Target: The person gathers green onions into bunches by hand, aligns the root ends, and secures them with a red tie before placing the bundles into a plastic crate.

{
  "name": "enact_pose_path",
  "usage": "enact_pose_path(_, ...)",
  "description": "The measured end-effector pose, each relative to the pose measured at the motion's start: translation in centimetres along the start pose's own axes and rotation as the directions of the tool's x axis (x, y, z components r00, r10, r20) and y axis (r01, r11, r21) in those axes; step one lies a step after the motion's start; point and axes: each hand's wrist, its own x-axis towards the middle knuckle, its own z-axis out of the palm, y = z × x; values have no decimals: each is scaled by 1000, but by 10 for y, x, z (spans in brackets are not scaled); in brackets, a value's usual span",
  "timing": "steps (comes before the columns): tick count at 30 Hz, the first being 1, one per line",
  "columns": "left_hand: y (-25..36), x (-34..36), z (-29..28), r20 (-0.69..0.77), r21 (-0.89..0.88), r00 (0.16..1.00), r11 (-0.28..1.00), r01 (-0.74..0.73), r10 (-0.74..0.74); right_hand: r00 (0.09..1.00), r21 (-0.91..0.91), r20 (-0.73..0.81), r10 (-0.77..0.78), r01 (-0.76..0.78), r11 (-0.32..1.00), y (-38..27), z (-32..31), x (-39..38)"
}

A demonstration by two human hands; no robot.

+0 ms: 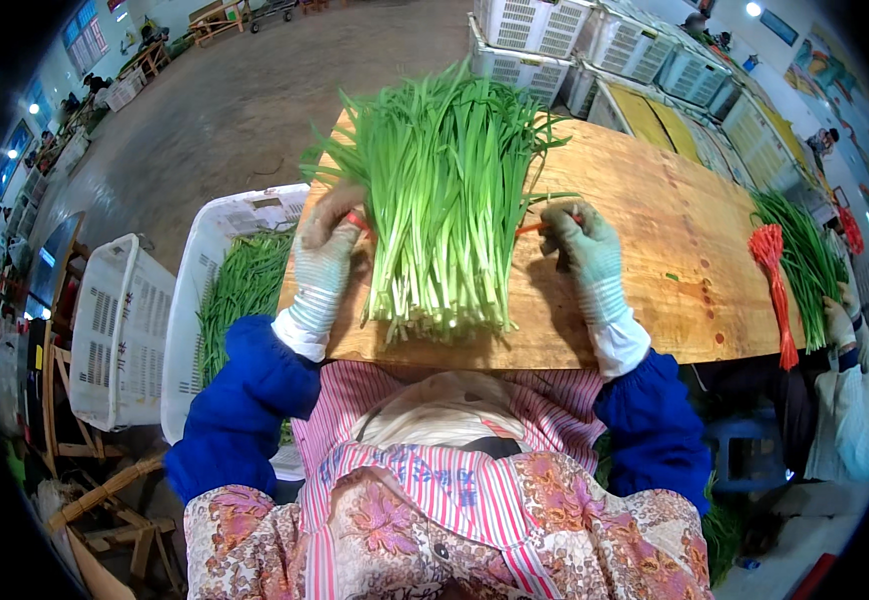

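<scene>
A thick bunch of garlic chives (445, 210) lies on the wooden tabletop (645, 290), pale cut ends toward me and green leaves away. On its left side my left hand (325, 255), in a whitish-green glove, pinches one end of a red tie (357, 219). To the right, my gloved right hand (587, 250) grips the tie's other end, fingers curled. Between the two ends the tie is hidden by the bunch and seems to run beneath it. Neither hand is pressing on the stems.
A white crate (180, 330) holding more chives (245, 290) stands left of the table. A bundle of red ties (770, 290) hangs over the table's right part. Beside it, another person's gloved hand (839, 322) touches further chives (803, 250). Stacked crates (535, 30) stand beyond.
</scene>
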Motion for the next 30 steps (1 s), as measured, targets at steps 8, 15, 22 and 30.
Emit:
enact_pose_path(8, 34, 53, 19, 730, 246, 517, 534, -809, 447, 986, 27, 168, -1, -3, 1000, -25, 32, 24)
enact_pose_path(15, 28, 25, 34, 644, -106, 749, 988, -113, 155, 944, -45, 331, 13, 2, 999, -34, 28, 19)
enact_pose_path(22, 9, -3, 61, 405, -384, 868, 915, -122, 286, 917, -278, 397, 30, 89, 957, -49, 22, 10)
enact_pose_path(30, 28, -19, 40, 452, 273, 681, 637, -721, 577, 939, -250, 340, -54, 146, 957, -40, 18, 2)
